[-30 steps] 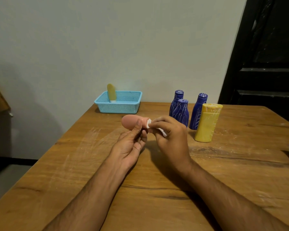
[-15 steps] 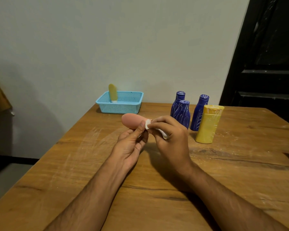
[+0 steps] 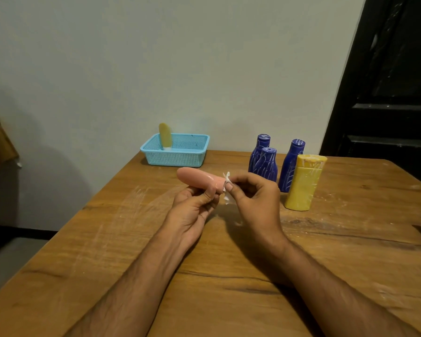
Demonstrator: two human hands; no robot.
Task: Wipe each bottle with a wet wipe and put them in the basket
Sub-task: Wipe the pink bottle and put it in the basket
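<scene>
Pink bottle [image 3: 199, 177]: was held lying sideways above the worktop [image 3: 107, 239], rounded end pointing left toward the basket [image 3: 178, 155], cap end toward the right.
Left hand [image 3: 192, 210]: gripped the pink bottle from below near its cap end, thumb pressed on the near side, fingers curled under.
Right hand [image 3: 250, 198]: pinched a small wad of wet wipe [image 3: 227, 188] between thumb and fingertips, the wipe touching the bottle's cap end.
Handling, judged: small, smooth plastic, probably light and stiff; likely slick once damp, so a hold round the mid-body should be safer than at the tapered tip.
Wipe, judged: thin, limp, crumpled; would need a firm pinch to stay put.
Basket contents: one pale yellow bottle [image 3: 165, 138] stood upright at its left side.
Waiting: three blue bottles [image 3: 265, 164] and a yellow bottle [image 3: 303, 183] stood close together at right, apart from the hands.
Progress, judged: early; four bottles appeared untouched.
</scene>
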